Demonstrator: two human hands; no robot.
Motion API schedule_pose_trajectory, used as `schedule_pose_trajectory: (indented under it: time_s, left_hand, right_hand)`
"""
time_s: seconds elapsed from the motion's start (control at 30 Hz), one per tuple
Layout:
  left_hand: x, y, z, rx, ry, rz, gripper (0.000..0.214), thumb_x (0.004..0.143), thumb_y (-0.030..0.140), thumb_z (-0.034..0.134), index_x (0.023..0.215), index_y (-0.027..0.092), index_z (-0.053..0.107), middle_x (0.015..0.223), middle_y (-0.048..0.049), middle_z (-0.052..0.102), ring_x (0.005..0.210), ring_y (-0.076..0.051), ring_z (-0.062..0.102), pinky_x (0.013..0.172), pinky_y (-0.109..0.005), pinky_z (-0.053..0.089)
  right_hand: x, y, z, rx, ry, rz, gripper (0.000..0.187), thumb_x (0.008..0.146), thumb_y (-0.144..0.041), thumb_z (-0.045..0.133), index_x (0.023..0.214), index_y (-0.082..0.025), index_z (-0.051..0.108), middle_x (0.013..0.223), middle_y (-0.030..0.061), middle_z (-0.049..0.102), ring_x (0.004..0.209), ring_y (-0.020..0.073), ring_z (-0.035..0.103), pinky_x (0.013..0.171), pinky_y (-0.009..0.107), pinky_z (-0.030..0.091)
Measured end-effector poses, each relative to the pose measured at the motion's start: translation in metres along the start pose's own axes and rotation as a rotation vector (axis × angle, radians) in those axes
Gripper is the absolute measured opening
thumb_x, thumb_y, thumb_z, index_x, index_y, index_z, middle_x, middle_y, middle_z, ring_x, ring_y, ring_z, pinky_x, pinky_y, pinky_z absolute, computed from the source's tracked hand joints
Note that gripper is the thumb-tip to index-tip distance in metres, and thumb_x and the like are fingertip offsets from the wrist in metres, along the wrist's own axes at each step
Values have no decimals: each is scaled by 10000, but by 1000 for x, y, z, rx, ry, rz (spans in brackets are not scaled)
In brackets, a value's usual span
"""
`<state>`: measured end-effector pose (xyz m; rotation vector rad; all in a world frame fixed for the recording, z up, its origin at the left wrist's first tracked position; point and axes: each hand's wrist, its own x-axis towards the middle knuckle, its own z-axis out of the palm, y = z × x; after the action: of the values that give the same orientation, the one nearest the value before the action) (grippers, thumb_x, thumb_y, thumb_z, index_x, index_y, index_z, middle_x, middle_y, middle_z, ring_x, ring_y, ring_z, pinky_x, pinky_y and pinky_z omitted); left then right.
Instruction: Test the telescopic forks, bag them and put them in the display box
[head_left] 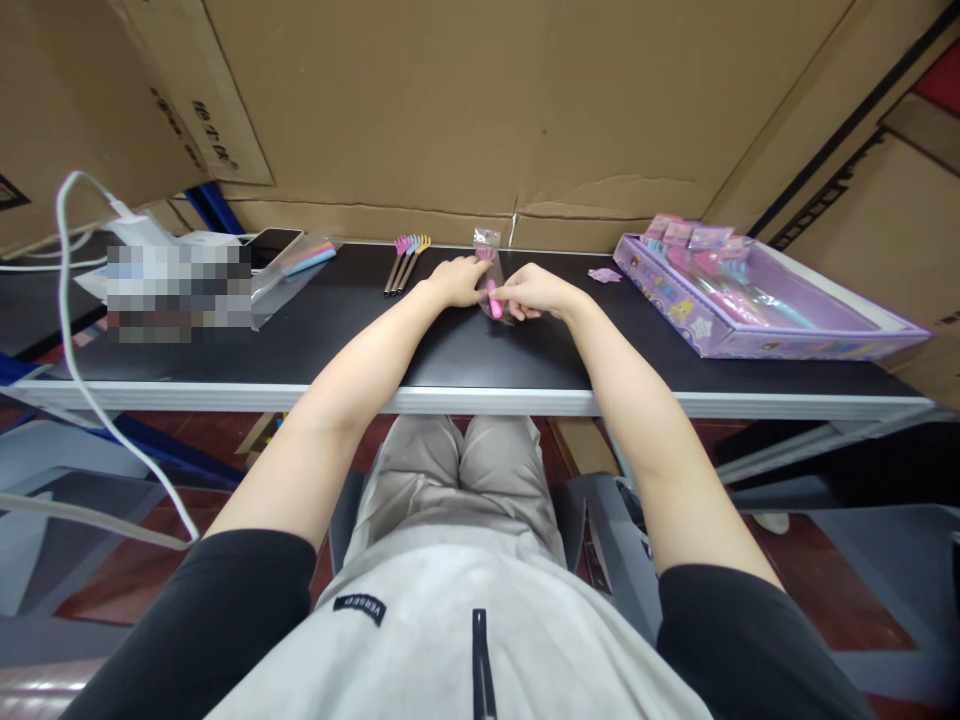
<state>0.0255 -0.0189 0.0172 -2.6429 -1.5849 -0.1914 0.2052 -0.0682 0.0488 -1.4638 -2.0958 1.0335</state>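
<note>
Left hand [454, 282] and right hand [544, 290] met around a pink stick [496, 306] in a narrow clear bag [487, 238], behind the middle of the bench [480, 360] and nearer its back edge than its front. The left lay palm down, fingers stretched out flat with their tips at the bag; the right was half curled, forefinger pointing at the stick's lower end. Whether either hand actually pinched anything, I could not tell.

Thin film like that might well crease or skid if the two hands pressed unevenly, and a hard push on the stick could strain the bag's end. A leftward sweep of the left hand might scatter the three loose forks [407, 265] just beside it.

Nearest, along the front edge, ran a pale metal rail [487, 401], straight and ribbed; the bench top behind it was smooth, matt black. Toward the right end sat a shallow purple tray [795, 346] of printed card, its glossy packs [724, 285] heaped at the left side. Farther back lay a small lilac card [604, 275] with a wavy outline. The forks had slim, metallic handles and clawed heads in pink, blue and yellow. Beyond the back edge rose creased brown cardboard [450, 110].
</note>
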Motion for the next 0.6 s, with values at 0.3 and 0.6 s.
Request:
schedule_pose_trajectory:
  time_s: [0.3,0.6]
  left_hand:
    - [1,-10,-1,-106,-96,-39,818,1060,505,499,1826,312,287,1917,-123,208,1737,-438,259,1369,-653,302]
    - [4,-12,-3,-136,-183,-50,854,1042,477,473,1842,334,212,1923,-87,200,1758,-403,219,1380,-679,261]
  right_hand:
    - [-1,-4,2,-51,30,38,356,1074,-199,702,730,-107,707,426,-7,551,362,53,389,411,190,281]
    - [0,-3,2,-106,42,43,360,1054,-170,721,702,-142,651,461,-21,569,383,52,404,442,197,306]
